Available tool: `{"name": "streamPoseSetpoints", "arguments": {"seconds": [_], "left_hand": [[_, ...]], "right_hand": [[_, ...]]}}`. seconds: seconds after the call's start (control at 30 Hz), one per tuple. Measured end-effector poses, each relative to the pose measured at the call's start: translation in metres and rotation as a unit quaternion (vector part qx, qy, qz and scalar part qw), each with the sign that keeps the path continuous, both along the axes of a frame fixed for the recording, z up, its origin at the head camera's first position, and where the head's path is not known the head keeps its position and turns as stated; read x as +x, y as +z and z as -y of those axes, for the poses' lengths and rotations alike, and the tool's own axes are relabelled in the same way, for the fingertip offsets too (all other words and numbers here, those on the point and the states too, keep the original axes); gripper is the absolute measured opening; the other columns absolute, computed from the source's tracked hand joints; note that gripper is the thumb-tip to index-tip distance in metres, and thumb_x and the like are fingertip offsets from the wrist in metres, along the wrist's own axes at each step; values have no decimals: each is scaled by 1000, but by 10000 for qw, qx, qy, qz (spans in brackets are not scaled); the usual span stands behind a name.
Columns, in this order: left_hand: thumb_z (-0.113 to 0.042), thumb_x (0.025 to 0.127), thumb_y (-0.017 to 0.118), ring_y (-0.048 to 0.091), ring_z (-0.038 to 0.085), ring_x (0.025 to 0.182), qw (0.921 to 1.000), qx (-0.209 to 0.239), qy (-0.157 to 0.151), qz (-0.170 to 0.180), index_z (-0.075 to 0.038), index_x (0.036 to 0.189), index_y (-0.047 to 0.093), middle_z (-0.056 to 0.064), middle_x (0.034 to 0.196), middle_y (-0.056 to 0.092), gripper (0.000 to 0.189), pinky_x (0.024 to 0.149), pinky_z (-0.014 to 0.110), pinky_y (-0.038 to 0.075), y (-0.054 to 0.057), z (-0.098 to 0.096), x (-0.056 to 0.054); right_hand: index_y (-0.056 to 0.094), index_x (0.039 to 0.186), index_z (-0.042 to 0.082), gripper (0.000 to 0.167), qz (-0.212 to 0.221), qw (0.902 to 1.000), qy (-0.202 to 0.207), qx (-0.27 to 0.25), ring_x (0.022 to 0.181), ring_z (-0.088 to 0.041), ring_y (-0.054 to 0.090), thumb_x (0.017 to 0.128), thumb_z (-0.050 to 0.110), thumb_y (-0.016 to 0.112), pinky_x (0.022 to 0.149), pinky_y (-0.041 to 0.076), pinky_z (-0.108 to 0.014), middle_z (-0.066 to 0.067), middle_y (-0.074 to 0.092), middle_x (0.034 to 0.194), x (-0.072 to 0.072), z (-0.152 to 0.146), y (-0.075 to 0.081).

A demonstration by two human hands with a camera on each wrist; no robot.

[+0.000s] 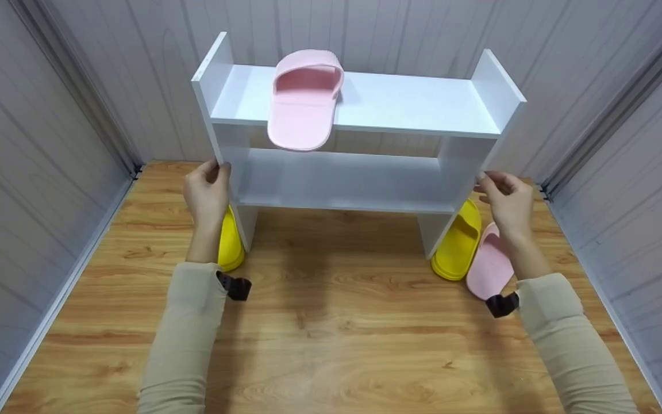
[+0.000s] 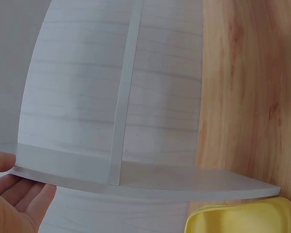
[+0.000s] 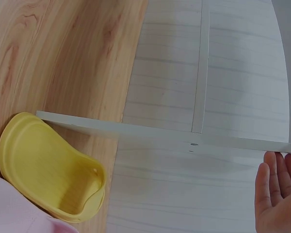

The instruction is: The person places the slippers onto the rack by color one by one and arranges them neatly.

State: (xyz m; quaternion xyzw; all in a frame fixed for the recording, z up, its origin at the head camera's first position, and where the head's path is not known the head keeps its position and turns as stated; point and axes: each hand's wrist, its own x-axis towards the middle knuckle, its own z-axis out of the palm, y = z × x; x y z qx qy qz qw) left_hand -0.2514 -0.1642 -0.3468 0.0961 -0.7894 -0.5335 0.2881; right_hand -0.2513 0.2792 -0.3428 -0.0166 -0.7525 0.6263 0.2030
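Observation:
A small white two-tier shelf [image 1: 337,181] stands in front of me in the head view. My left hand [image 1: 209,192] pinches the front edge of its left side panel, thumb on the inner side and fingers outside in the left wrist view. On the opposite side panel, my right hand [image 1: 508,207] grips the edge; its fingers [image 3: 277,180] lie along the outer face, and its thumb is mostly cut off in the right wrist view. A pink slipper [image 1: 302,118] rests on the top board, left of the middle, its sole end jutting over the front edge.
Beside the left panel lies a yellow slipper [image 1: 228,247] on the wooden floor [image 1: 342,345]. Another yellow slipper [image 1: 453,253] touches or nearly touches the right panel, with a pink slipper [image 1: 489,269] next to it. Grey panelled walls [image 1: 641,149] close in the back and both sides.

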Motion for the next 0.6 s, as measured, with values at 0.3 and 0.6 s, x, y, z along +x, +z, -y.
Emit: {"name": "streamPoseSetpoints", "arguments": {"seconds": [0.3,0.6], "left_hand": [[-11,87,53,59,20,87,10000,-90,3,-34,6,106,60,17,99,62,26,76,29,46,0,-1,-2],[-13,87,54,58,20,77,9995,-294,74,-43,6,101,63,15,90,64,25,69,30,44,-1,-1,-2]], "right_hand": [[62,97,-2,27,-19,9997,55,-219,78,-18,60,81,20,64,66,47,-21,-7,63,86,2,-6,-2],[60,94,-8,24,-103,9981,-77,-596,72,-15,61,81,12,63,63,48,-21,-6,63,79,11,-12,-4]]}}
